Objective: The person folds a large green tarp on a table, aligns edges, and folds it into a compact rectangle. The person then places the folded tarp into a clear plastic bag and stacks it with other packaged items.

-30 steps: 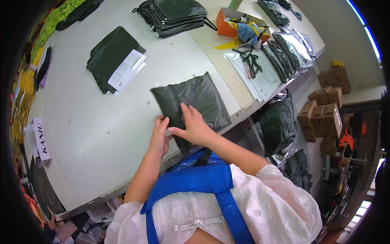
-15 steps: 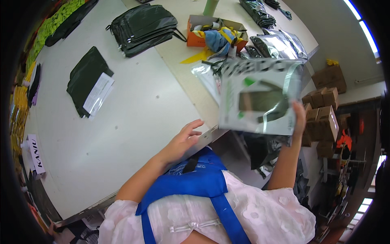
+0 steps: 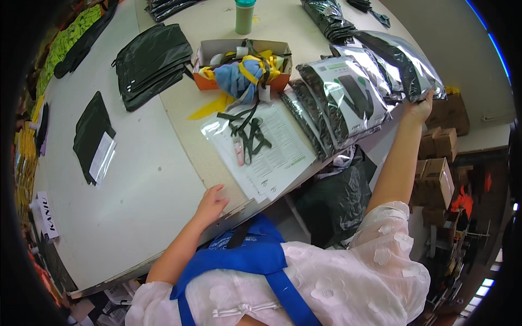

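Observation:
At the table's near edge, my left hand (image 3: 211, 206) rests with its fingers apart and nothing in them. My right hand (image 3: 420, 108) reaches out to the far right, fingers closed on the near corner of a silver and black plastic package (image 3: 416, 61). This package lies tilted over other silver packages (image 3: 380, 70). Just left of them, a row of overlapping packages (image 3: 348, 92) shows a printed picture on its top one. Between my hands lie printed sheets in a clear sleeve (image 3: 283, 152), with a dark cord (image 3: 247, 133) on top.
An orange box (image 3: 206, 81) holds blue and yellow cloth. Behind it stands a green bottle (image 3: 244, 19). Dark folded bags (image 3: 155, 65) and a dark piece with a white label (image 3: 95, 133) lie at left. A black plastic bag (image 3: 340, 198) hangs below the table edge; cartons (image 3: 437, 174) stand right.
My right hand has carried a silver package away from in front of me to the packages at far right. The sheets and cord are now uncovered. My view has shifted right.

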Demonstrator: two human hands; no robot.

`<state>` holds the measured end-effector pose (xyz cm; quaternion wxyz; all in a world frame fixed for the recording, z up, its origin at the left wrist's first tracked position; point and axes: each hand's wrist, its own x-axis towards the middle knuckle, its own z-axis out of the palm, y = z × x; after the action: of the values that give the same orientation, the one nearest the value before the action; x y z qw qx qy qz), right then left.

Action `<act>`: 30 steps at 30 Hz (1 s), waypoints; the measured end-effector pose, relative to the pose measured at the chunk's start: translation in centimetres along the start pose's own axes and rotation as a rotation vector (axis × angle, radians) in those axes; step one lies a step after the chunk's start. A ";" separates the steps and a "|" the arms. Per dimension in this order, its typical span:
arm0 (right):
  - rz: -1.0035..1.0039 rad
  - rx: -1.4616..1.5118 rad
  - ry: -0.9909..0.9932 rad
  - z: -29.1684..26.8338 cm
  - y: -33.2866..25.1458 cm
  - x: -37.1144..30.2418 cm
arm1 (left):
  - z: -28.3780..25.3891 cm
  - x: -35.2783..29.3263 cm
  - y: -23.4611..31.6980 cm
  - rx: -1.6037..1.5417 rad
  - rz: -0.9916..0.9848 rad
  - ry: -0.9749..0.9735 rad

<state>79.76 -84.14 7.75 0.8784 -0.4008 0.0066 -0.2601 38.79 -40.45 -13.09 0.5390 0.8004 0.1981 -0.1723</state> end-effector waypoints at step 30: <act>-0.161 -1.364 -0.484 -2.4 8.5 10.0 | 0.5 0.9 -1.0 0.140 -0.186 0.055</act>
<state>91.71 -85.82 2.08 0.3880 -0.9048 -0.0569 -0.1658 39.04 -40.45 -14.56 0.4579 0.8186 0.2739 -0.2129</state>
